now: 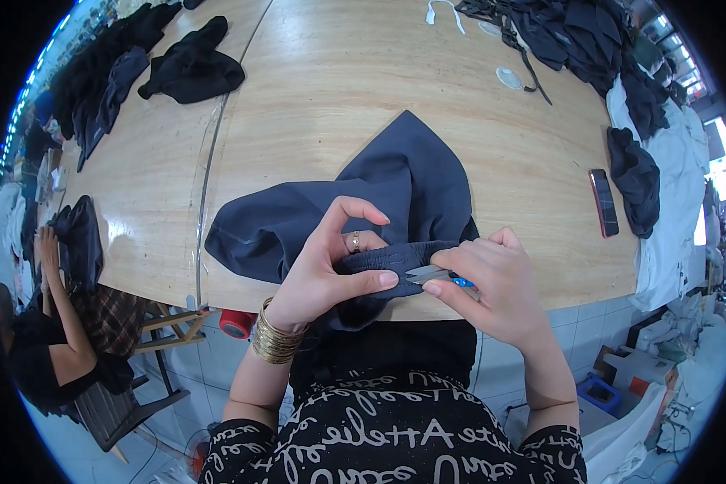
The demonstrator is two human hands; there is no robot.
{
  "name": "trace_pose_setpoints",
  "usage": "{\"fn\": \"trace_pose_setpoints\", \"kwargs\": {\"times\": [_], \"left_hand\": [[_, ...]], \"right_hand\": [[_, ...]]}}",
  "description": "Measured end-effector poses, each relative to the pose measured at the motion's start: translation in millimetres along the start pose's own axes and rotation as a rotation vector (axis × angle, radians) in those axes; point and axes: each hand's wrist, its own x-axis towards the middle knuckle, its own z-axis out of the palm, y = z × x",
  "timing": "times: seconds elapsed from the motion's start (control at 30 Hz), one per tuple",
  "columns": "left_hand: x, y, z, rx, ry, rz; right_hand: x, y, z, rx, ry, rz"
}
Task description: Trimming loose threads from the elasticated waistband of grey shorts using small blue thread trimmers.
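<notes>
A dark blue-grey garment lies on the wooden table in front of me, its gathered elastic waistband at the table's near edge. My left hand grips the waistband, thumb on the near side and the index finger raised. In my right hand are small thread snips, blades pointing left onto the waistband beside my left thumb. A bit of their blue handle shows under the fingers. Whether a thread lies between the blades is too small to tell.
A phone lies right of the garment, beside a crumpled dark cloth. Dark garments are piled at the far right and far left. At the left edge a co-worker's arm reaches dark cloth. A seam divides the tabletop.
</notes>
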Motion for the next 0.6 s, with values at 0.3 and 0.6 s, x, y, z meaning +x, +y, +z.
{"fn": "trace_pose_setpoints", "kwargs": {"times": [0.3,0.6], "left_hand": [[0.3,-1.6,-0.4,-0.020,-0.007,0.008],[1.1,-1.6,-0.4,-0.037,-0.034,-0.002]], "right_hand": [[0.4,3.5,2.4,0.017,0.000,-0.029],[-0.2,5.4,2.0,0.001,0.024,-0.039]]}}
